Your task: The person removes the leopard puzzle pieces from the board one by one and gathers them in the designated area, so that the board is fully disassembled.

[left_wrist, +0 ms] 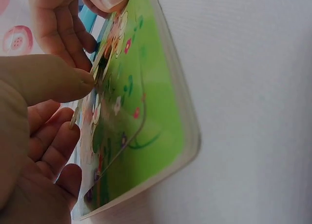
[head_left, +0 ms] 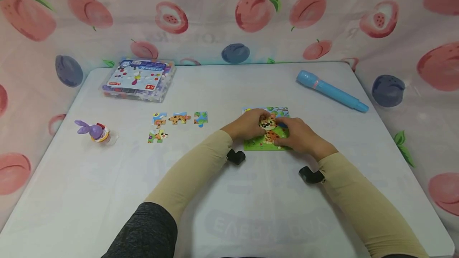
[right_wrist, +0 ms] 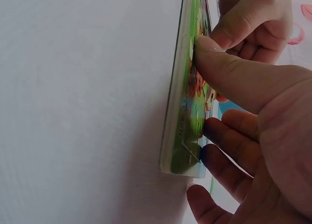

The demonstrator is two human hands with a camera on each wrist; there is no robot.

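Note:
A puzzle board with a spotted cartoon animal on green grass lies on the table under both hands. My left hand pinches a thin puzzle piece, showing part of the animal's head, between thumb and fingers. In the left wrist view that piece stands tilted just over the picture. My right hand rests on the right side of the board. Its thumb presses the picture surface, while the other fingers lie along the far side, loosely bent. The hands partly cover the picture.
Several loose puzzle pieces lie left of the board. A clear plastic box with a printed lid sits at the back left. Near the left edge stands a small purple rabbit-eared toy. A blue tube-shaped object lies at the back right.

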